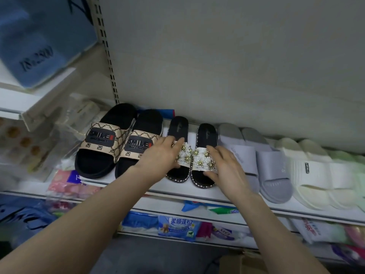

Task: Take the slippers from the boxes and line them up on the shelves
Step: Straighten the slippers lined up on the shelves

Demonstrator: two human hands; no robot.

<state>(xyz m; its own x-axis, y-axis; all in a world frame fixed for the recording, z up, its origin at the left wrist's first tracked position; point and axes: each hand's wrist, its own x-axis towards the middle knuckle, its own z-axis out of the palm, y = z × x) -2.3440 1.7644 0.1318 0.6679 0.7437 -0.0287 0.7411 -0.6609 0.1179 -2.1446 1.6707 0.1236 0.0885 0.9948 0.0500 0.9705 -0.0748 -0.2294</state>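
SMILE, 25: beige slipper straps (102,139) | 柔顺蓬松: blue packet (177,227)

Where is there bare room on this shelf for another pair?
Only slivers: the gap between the SMILE slippers and the flowered slippers, and the front lip of the shelf. From the grey slippers rightward the row is packed; packets crowd the left end.

The left forearm (88,224) and the right forearm (276,224) are stretched forward, bare, and drawn in toward each other. The left hand (160,157) is held palm down, fingers nearly straight and close together, pointing forward and right. The right hand (223,167) is laid palm down near it, fingers spread and uncurled, thumb extended leftward.
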